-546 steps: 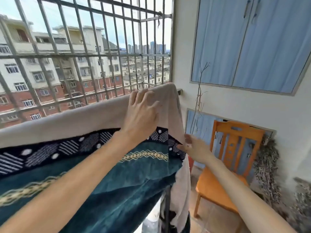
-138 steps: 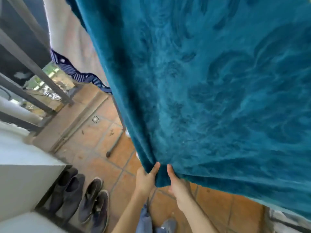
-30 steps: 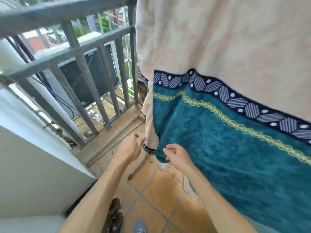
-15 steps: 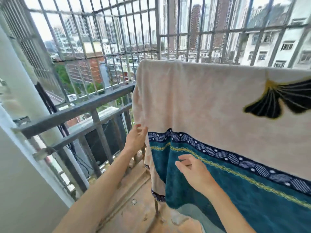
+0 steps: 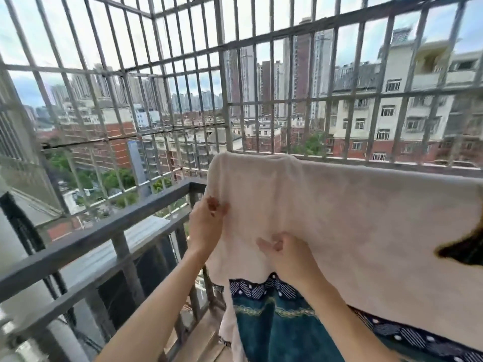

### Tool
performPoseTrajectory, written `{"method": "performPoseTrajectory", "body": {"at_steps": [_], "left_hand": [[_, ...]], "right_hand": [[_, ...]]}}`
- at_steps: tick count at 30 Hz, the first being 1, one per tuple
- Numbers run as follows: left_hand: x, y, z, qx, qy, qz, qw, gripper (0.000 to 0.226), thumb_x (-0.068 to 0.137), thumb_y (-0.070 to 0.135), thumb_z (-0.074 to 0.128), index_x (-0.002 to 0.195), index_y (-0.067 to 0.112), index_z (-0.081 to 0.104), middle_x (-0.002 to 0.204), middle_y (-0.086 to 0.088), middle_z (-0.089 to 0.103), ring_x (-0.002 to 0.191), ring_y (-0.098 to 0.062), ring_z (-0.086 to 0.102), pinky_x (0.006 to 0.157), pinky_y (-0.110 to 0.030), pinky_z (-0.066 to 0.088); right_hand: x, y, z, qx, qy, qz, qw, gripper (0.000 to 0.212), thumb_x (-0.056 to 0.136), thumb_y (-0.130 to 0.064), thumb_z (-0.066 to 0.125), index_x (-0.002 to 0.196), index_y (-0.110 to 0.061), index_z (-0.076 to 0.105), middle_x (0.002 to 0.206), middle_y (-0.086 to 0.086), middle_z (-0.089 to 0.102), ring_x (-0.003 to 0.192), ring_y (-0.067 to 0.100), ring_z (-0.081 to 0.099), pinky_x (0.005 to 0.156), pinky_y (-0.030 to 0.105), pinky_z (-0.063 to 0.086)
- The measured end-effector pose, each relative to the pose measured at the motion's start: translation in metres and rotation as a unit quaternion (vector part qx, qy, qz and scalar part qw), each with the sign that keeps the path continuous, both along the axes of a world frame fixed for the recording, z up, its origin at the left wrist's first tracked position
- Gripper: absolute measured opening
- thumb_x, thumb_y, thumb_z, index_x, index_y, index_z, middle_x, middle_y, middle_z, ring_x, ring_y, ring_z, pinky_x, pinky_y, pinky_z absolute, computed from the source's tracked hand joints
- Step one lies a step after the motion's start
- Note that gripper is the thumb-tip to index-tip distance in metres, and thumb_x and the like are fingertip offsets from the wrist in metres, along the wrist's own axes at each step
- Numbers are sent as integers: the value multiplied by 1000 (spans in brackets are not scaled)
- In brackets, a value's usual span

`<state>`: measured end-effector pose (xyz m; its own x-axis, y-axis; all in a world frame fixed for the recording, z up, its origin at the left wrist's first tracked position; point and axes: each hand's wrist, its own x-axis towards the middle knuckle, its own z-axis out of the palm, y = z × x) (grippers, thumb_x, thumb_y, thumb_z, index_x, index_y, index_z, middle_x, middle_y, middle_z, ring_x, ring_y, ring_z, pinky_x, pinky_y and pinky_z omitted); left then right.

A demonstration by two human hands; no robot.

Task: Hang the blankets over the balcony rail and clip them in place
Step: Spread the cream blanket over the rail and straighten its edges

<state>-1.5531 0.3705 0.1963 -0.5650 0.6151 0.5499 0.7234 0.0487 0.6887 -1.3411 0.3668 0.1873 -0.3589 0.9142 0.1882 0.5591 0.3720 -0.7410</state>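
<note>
Head: left hand [image 5: 206, 227], right hand [image 5: 286, 256] pinch blanket [image 5: 352, 218] draped over rail [image 5: 407, 165].

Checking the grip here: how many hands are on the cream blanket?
2. The left hand pinches the left edge of the cream blanket; the right hand rests on its front face, lower down, just above the patterned border.

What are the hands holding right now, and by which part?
Both hold the blanket. The left hand grips its left edge near the top; the right hand seems to pinch the cream front above the patterned band.
</note>
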Motion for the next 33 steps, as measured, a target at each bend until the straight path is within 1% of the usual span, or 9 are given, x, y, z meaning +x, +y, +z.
{"method": "performPoseTrajectory", "body": {"at_steps": [3, 9, 12, 15, 20, 24, 27, 30, 33], "left_hand": [[-8, 0, -1, 23, 78, -12, 997, 18, 94, 29, 61, 84, 15, 65, 76, 10, 57, 64, -6, 56, 55, -11, 36], [-19, -7, 23, 93, 97, -62, 989, 18, 95, 17, 59, 78, 12, 57, 73, 4, 54, 63, -7, 51, 60, -9, 40], [-26, -11, 44, 131, 76, -70, 986, 12, 95, 14, 59, 83, 12, 58, 81, 2, 55, 70, -11, 54, 63, -13, 43], [-27, -16, 59, 174, 73, -77, 979, 11, 96, 12, 55, 84, 12, 54, 79, 1, 55, 68, -15, 54, 59, -21, 44], [-6, -27, 81, 211, 20, -144, 967, 12, 98, 10, 50, 86, 9, 55, 64, -1, 52, 50, -5, 46, 44, -11, 35], [-9, -28, 80, 203, -120, -201, 951, 21, 99, 17, 48, 80, 18, 56, 58, -4, 45, 48, -11, 38, 44, -25, 33], [-30, -29, 82, 194, -285, -287, 893, 19, 91, 27, 52, 73, 23, 55, 63, -1, 41, 58, -15, 36, 45, -27, 35], [-37, -33, 93, 187, -372, -365, 833, 22, 92, 27, 53, 74, 19, 62, 70, -3, 56, 65, -16, 53, 50, -19, 49], [-33, -37, 112, 198, -377, -372, 825, 35, 97, 19, 48, 71, 20, 71, 70, 1, 68, 64, -11, 64, 56, -18, 54]], "right_hand": [[-29, 11, 11, 97, -15, -70, 993, 69, 81, -75, 47, 94, -9, 65, 82, 1, 68, 76, 19, 66, 73, 35, 55], [-45, 45, 27, 212, 60, -100, 970, 36, 99, -30, 40, 64, -21, 42, 56, -5, 45, 49, 12, 42, 49, 31, 32], [-45, 44, 41, 220, 78, -81, 969, 53, 97, -44, 41, 51, -19, 38, 44, -4, 39, 39, 13, 38, 43, 30, 31], [-45, 32, 53, 161, 30, -82, 983, 81, 85, -77, 30, 38, -12, 42, 36, 0, 45, 35, 17, 49, 45, 31, 46], [-55, 16, 76, -42, 69, -56, 995, 92, 52, -103, 27, 52, -16, 58, 55, 3, 65, 59, 24, 68, 70, 35, 58], [-70, 14, 87, -103, 172, 0, 980, 74, 57, -96, 43, 57, -24, 59, 56, -6, 60, 53, 11, 60, 51, 23, 48], [-83, 14, 91, -50, 185, 39, 981, 82, 59, -94, 44, 80, -18, 68, 68, -8, 65, 64, 7, 64, 52, 19, 43], [-99, 13, 97, -14, 228, 117, 966, 53, 80, -70, 56, 79, -19, 68, 62, -14, 62, 59, 0, 57, 55, 19, 41], [-109, 9, 113, 1, 288, 149, 946, 25, 96, -30, 57, 79, -14, 67, 61, -12, 58, 53, -1, 50, 53, 22, 40]]}}
